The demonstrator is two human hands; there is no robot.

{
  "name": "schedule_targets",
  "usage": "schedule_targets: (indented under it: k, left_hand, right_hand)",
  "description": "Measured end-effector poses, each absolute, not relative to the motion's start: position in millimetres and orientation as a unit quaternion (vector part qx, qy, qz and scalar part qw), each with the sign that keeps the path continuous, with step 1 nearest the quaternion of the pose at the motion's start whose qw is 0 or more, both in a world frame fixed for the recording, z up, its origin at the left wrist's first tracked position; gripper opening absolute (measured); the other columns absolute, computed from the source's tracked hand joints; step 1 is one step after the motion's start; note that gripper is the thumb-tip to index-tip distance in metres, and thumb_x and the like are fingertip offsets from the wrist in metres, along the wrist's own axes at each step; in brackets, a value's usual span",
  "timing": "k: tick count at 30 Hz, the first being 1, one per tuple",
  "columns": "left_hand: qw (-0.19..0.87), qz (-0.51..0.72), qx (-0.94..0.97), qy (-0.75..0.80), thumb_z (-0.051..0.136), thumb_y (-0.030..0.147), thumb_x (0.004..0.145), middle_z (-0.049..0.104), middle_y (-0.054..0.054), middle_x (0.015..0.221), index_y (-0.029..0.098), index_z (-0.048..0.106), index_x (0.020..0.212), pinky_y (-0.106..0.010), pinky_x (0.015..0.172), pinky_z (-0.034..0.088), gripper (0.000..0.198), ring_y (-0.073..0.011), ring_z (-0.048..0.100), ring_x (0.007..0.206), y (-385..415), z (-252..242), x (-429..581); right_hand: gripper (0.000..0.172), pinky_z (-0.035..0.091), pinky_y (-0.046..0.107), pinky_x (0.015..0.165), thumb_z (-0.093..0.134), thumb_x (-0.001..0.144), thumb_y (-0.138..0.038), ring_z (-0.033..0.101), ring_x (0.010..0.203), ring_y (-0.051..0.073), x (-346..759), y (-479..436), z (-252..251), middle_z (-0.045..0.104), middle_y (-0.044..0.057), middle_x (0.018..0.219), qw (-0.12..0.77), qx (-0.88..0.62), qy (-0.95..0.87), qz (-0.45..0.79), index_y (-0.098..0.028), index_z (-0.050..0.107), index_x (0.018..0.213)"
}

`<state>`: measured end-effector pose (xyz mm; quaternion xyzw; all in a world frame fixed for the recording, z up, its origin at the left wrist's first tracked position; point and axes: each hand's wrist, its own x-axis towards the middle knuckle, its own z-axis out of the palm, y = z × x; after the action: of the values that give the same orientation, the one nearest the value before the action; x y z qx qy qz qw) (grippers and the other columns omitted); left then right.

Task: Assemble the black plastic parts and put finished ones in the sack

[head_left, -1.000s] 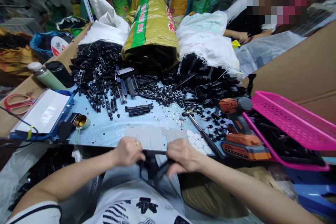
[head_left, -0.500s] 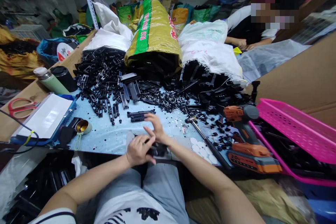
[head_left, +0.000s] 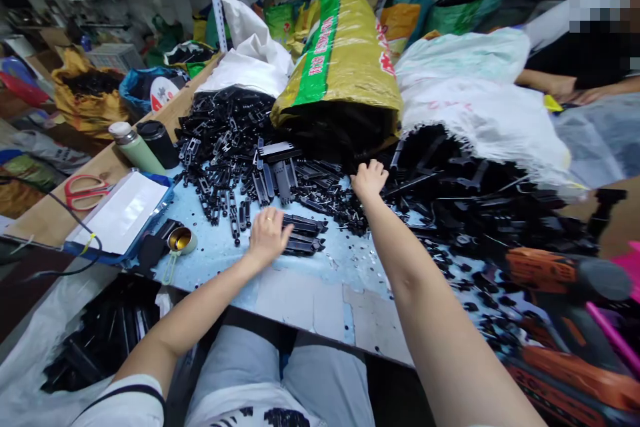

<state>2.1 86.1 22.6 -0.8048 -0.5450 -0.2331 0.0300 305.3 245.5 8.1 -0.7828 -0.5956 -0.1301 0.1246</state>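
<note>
Head view. The landmark is the yellow sack [head_left: 350, 47], lying on the desk [head_left: 207, 270] with its mouth toward the wearer. The left hand [head_left: 269, 233] is in front of the sack, toward the wearer's left, palm down, thumb held apart from the fingers. It is at the left end of a small stack of long black parts [head_left: 305, 237], also in front of the sack; whether it grips one cannot be told. The right hand [head_left: 370, 180] reaches to just before the right side of the sack's mouth, fingers slightly spread and bent downward over small black pieces [head_left: 345, 207]; the fingertips are obscured, so any grip cannot be told.

To the left of the sack, a heap of black links [head_left: 215, 123] lies before a white bag [head_left: 250, 67]; farther left are a black tumbler [head_left: 157, 145], a light green bottle [head_left: 143, 152] and red-handled scissors [head_left: 83, 193]. To the right of the sack is a frayed white sack [head_left: 485, 107], with a co-worker's hands [head_left: 555, 85] beyond. An orange-and-black drill [head_left: 543, 270] is right of the yellow sack and nearer the wearer.
</note>
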Motion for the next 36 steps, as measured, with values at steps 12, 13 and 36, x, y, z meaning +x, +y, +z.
schedule_targets:
  k: [12,13,36]
  left_hand:
    - [-0.014,-0.098,-0.664,-0.742,0.035,0.015,0.087,0.052,-0.022,0.115,0.005,0.059,0.104,-0.044,0.089,0.038,0.031,-0.0320,0.041,0.111,148.2,2.5,-46.5]
    - [-0.010,-0.098,-0.669,-0.737,0.032,0.011,0.087,0.052,-0.021,0.115,0.006,0.059,0.104,-0.044,0.088,0.039,0.033,-0.0317,0.042,0.111,146.2,2.2,-44.4]
    - [-0.418,-0.383,-0.682,-0.461,0.048,0.032,0.089,0.057,-0.006,0.096,0.018,0.050,0.128,-0.024,0.063,0.049,0.041,-0.0102,0.057,0.066,-38.2,21.5,27.5]
  right_hand:
    - [0.029,0.048,0.033,0.071,0.049,0.085,-0.045,0.062,0.082,0.021,291.2,-4.7,20.8,0.064,0.010,0.100,0.275,-0.630,-0.726,0.017,-0.019,0.054,0.096]
    - [0.028,0.049,0.032,0.071,0.048,0.086,-0.044,0.063,0.083,0.021,286.0,-32.9,10.9,0.064,0.010,0.101,0.269,-0.622,-0.735,0.039,-0.019,0.054,0.097]
    - [0.063,0.053,0.031,0.069,0.049,0.087,-0.040,0.062,0.074,0.015,191.2,-60.1,13.8,0.054,0.007,0.124,0.391,-0.502,-0.631,0.444,-0.028,0.023,0.144]
